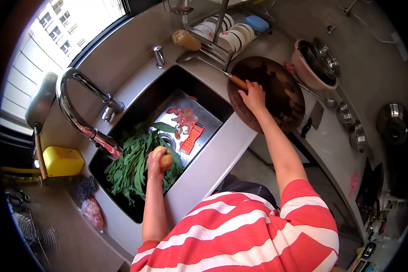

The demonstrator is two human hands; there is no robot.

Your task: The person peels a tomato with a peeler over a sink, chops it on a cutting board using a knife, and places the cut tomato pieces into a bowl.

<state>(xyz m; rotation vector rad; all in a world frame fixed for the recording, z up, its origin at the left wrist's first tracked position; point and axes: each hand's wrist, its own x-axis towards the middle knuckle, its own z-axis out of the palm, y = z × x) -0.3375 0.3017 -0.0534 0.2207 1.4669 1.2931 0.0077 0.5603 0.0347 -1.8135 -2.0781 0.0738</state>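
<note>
My left hand [155, 164] is wrapped round a yellowish, round peeled item [164, 158] above the sink. Under it lie long green leafy vegetables [133, 165] in the sink's left part. An orange-red peeler or grater [192, 138] and reddish peelings [184, 119] rest on the metal surface [206, 121] in the sink. My right hand [255, 97] is at the orange-brown handle [238, 82] of a metal spatula [199, 56], over a large round dark board [276, 86]. Its fingers are bent; whether they grip the handle is unclear.
A curved chrome faucet [70, 102] arches over the sink's left side. Dishes [233, 38] stand in a rack behind. A pink basin [303, 63] with metal bowls and a cleaver [314, 117] are on the right counter. A yellow container [63, 162] sits at left.
</note>
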